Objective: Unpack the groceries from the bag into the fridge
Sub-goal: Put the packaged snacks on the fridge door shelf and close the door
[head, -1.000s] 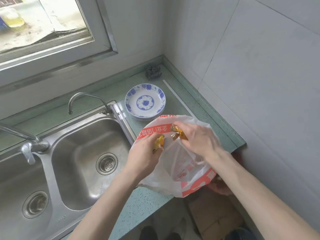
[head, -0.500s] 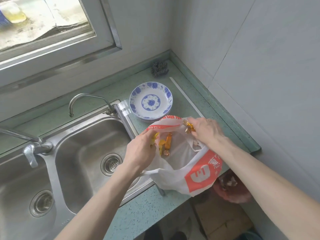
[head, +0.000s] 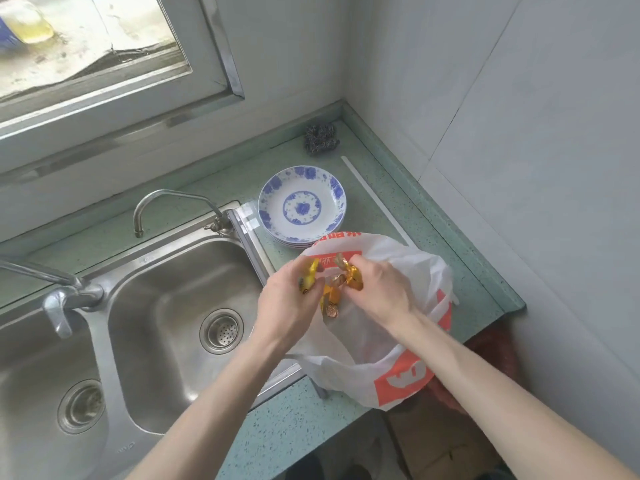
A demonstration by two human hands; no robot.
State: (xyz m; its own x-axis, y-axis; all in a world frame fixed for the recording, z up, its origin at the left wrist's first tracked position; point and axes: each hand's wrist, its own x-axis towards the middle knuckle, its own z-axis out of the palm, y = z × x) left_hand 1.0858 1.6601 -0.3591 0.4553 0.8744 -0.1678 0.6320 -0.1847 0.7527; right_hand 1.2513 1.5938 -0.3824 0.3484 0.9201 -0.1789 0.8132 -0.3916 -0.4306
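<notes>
**A:** What's sitting where? Biggest stuff first.

**B:** The green table (head: 284,427) is carrying everything: the steel double sink (head: 166,327), then the white and orange bag (head: 398,341) slumping at the front corner, a stack of blue-patterned plates (head: 302,204) just behind it, and a scrubber (head: 320,138) by the wall.

**A:** And the hands?

**B:** Both are working over the bag's mouth. The left hand (head: 287,299) is curling its fingers round yellow-wrapped candies (head: 309,277); the right hand (head: 377,289) is pinching gold ones (head: 353,277). A few more are lying between them.

**A:** Tricky to handle?

**B:** Probably light and slick in crinkly foil, so I'd be cupping handfuls, not pinching twisted ends. The bag's floppy; grab the rim. No fridge showing.
</notes>
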